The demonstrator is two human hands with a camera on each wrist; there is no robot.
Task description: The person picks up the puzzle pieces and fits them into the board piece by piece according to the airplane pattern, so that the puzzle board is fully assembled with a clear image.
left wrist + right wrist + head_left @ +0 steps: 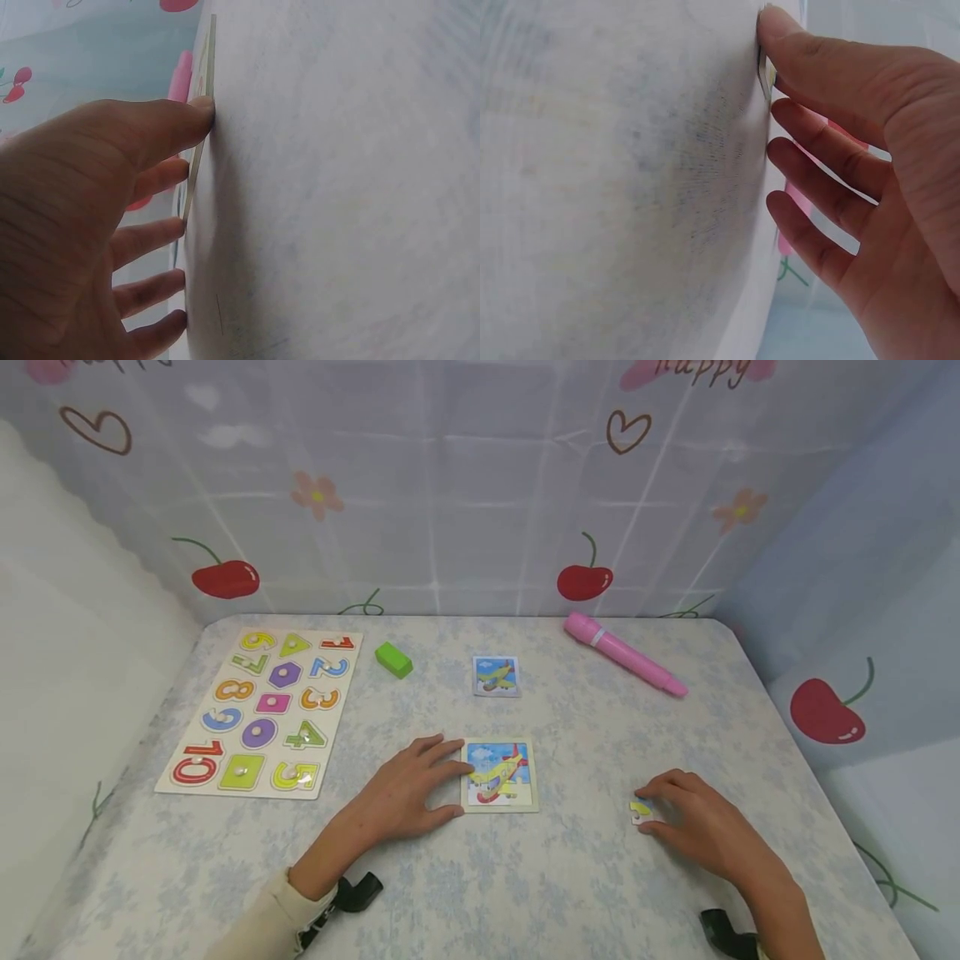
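A small square jigsaw board [536,777] with a pale frame and a yellow-and-red airplane picture lies in front of me. My left hand [408,789] rests at its left side, fingers spread and fairly straight, the fingertips and thumb touching its edge. In the left wrist view the thumb [169,127] lies against the thin board edge. To the right, my right hand [701,822] pinches a small jigsaw piece [640,811], white with yellow and blue, between thumb and forefinger, low over the table. In the right wrist view the thumb hides most of that piece.
Behind the board lies a small airplane picture card [496,677]. A green block [393,660] sits left of it, and a pink marker-shaped pen [626,653] right. On the far left is a number-and-shape peg board [292,752]. Printed curtains stand along the table's back.
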